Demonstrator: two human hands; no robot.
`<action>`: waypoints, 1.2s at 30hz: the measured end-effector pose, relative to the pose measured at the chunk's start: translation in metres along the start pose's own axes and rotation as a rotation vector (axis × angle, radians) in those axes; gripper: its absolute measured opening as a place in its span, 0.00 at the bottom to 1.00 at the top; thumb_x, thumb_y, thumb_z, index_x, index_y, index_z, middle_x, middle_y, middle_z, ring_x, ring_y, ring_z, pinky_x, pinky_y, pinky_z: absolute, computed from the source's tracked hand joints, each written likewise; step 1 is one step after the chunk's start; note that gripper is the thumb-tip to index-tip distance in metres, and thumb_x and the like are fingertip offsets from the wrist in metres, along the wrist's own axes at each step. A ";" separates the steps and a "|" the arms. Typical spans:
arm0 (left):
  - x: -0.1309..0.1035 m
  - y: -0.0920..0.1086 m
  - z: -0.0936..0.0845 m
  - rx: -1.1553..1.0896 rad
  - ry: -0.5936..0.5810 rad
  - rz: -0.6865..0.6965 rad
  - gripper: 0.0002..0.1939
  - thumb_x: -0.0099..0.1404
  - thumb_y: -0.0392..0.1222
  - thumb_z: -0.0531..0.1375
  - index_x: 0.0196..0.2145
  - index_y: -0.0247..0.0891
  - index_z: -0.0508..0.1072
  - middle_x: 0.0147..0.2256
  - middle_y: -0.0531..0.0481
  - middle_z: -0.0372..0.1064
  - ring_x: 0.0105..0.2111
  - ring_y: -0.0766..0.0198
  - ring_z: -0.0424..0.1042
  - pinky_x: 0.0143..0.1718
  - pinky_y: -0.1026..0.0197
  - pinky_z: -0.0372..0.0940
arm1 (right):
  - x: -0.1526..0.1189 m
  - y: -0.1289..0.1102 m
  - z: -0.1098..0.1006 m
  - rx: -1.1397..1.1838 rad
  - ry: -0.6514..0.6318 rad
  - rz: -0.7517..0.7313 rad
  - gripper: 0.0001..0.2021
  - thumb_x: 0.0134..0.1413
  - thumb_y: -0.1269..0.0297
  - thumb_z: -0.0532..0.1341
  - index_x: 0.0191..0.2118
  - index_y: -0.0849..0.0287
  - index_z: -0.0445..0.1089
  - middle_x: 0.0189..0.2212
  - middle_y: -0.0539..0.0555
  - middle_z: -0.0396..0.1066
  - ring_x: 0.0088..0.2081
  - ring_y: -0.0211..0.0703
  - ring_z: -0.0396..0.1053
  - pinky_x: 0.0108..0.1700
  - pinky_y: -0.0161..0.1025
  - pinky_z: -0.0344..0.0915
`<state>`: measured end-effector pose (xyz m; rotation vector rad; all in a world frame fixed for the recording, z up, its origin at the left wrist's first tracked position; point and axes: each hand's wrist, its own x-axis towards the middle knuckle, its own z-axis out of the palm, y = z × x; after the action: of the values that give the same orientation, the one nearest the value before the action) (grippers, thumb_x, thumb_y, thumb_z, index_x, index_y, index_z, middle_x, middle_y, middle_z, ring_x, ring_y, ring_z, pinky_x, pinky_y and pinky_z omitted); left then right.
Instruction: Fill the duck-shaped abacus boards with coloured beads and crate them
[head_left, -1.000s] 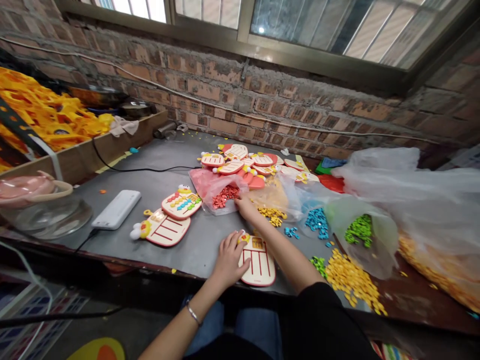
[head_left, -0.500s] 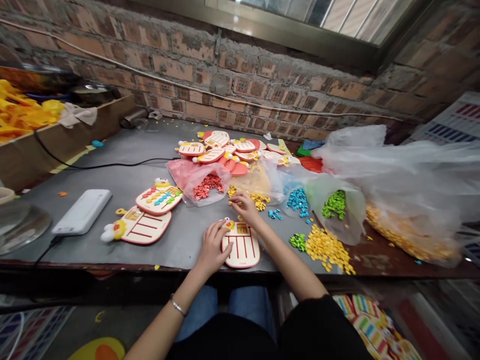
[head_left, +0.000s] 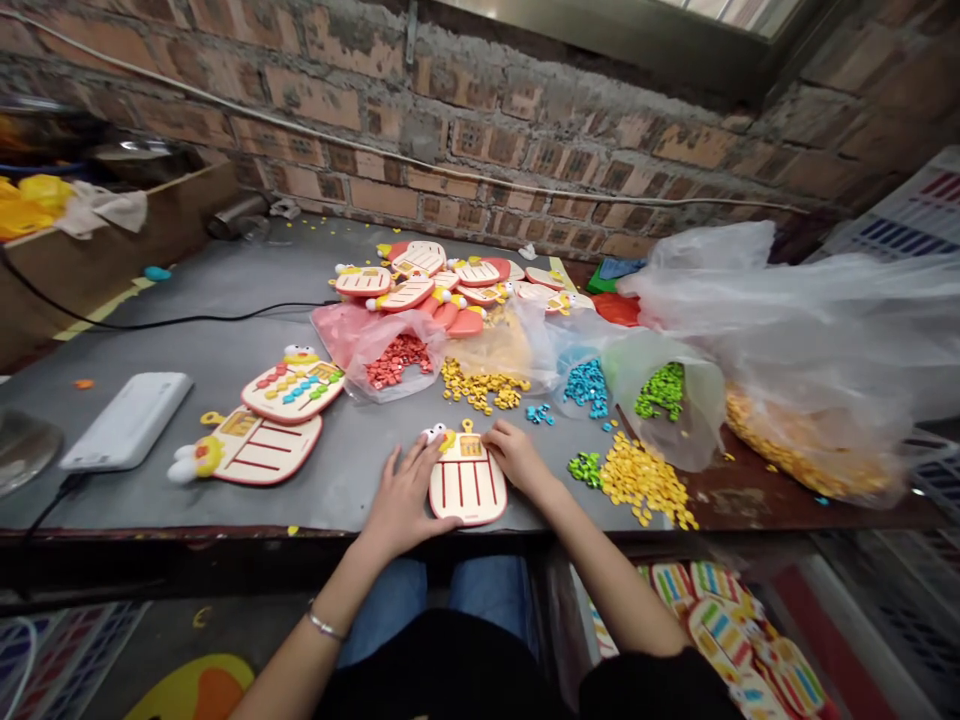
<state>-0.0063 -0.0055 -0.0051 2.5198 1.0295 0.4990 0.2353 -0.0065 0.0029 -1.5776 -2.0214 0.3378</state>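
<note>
On grey covering (head_left: 225, 350), slotted board (head_left: 469, 490) lies between both hands: left hand (head_left: 401, 500), right hand (head_left: 521, 462).

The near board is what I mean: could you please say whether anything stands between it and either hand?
Nothing visible does: the left hand lies at the left side of the near board, and the right hand is at its upper right corner. The loose green pieces lie farther right.

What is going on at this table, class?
A person works at a table. The left hand rests on the left edge of a slotted board, while the right hand's fingers are at its upper right. Beyond lie red pieces in a bag and yellow pieces.
</note>
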 end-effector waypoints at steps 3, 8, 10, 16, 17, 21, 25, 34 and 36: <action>0.000 0.001 -0.001 -0.004 0.012 -0.005 0.56 0.51 0.57 0.66 0.67 0.43 0.38 0.66 0.41 0.47 0.66 0.47 0.45 0.64 0.39 0.36 | -0.007 -0.002 -0.004 0.024 -0.029 0.000 0.10 0.60 0.72 0.57 0.28 0.60 0.70 0.26 0.50 0.61 0.29 0.38 0.61 0.32 0.33 0.58; 0.000 0.001 -0.001 -0.036 0.017 -0.009 0.57 0.49 0.56 0.67 0.67 0.42 0.39 0.65 0.40 0.50 0.66 0.47 0.47 0.64 0.41 0.39 | -0.022 -0.013 -0.008 0.219 -0.055 -0.019 0.06 0.60 0.70 0.57 0.37 0.58 0.72 0.31 0.53 0.69 0.33 0.41 0.68 0.36 0.36 0.64; 0.000 0.001 -0.001 -0.049 0.017 -0.007 0.58 0.48 0.56 0.68 0.67 0.41 0.39 0.65 0.40 0.50 0.66 0.47 0.46 0.64 0.41 0.40 | -0.019 -0.020 0.000 0.277 -0.020 -0.011 0.06 0.59 0.70 0.58 0.40 0.58 0.72 0.34 0.55 0.72 0.36 0.43 0.70 0.40 0.39 0.65; 0.000 -0.001 0.004 -0.064 0.061 -0.018 0.58 0.48 0.55 0.68 0.66 0.40 0.39 0.65 0.39 0.50 0.66 0.47 0.45 0.64 0.42 0.41 | 0.008 -0.043 0.023 0.239 -0.049 -0.042 0.06 0.57 0.70 0.60 0.39 0.57 0.73 0.32 0.54 0.74 0.34 0.43 0.69 0.41 0.40 0.64; 0.000 -0.001 0.004 -0.067 0.059 -0.021 0.58 0.48 0.55 0.68 0.66 0.40 0.39 0.65 0.39 0.50 0.66 0.47 0.45 0.64 0.42 0.41 | 0.011 -0.046 0.025 0.229 -0.052 -0.035 0.05 0.56 0.70 0.60 0.38 0.57 0.73 0.31 0.53 0.74 0.33 0.42 0.69 0.39 0.39 0.63; 0.000 -0.001 0.005 -0.081 0.050 -0.018 0.60 0.47 0.54 0.69 0.66 0.39 0.37 0.65 0.38 0.50 0.66 0.47 0.44 0.64 0.42 0.42 | 0.014 -0.053 0.029 0.221 -0.061 0.003 0.03 0.54 0.70 0.62 0.36 0.58 0.73 0.28 0.52 0.73 0.29 0.41 0.67 0.35 0.37 0.61; 0.000 -0.001 0.004 -0.098 0.046 -0.019 0.57 0.48 0.54 0.69 0.66 0.41 0.39 0.65 0.39 0.49 0.66 0.48 0.44 0.64 0.41 0.41 | 0.011 -0.051 0.021 0.398 -0.294 -0.065 0.05 0.51 0.65 0.66 0.35 0.57 0.74 0.25 0.50 0.73 0.27 0.39 0.67 0.32 0.35 0.62; 0.000 -0.001 0.006 -0.051 0.022 -0.006 0.61 0.49 0.58 0.67 0.67 0.37 0.34 0.67 0.37 0.42 0.67 0.46 0.40 0.64 0.39 0.39 | 0.121 -0.036 0.028 0.351 -0.065 -0.041 0.07 0.57 0.66 0.60 0.40 0.58 0.74 0.35 0.54 0.74 0.32 0.39 0.68 0.36 0.36 0.65; -0.001 0.000 0.007 -0.041 0.023 0.001 0.59 0.50 0.58 0.67 0.67 0.37 0.37 0.67 0.37 0.42 0.67 0.45 0.41 0.64 0.39 0.39 | 0.153 -0.038 0.047 0.179 -0.099 -0.103 0.09 0.55 0.72 0.60 0.41 0.59 0.74 0.42 0.57 0.71 0.37 0.40 0.68 0.40 0.37 0.65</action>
<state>-0.0041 -0.0071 -0.0111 2.4841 1.0157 0.5456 0.1532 0.1348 0.0240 -1.3670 -2.0749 0.5509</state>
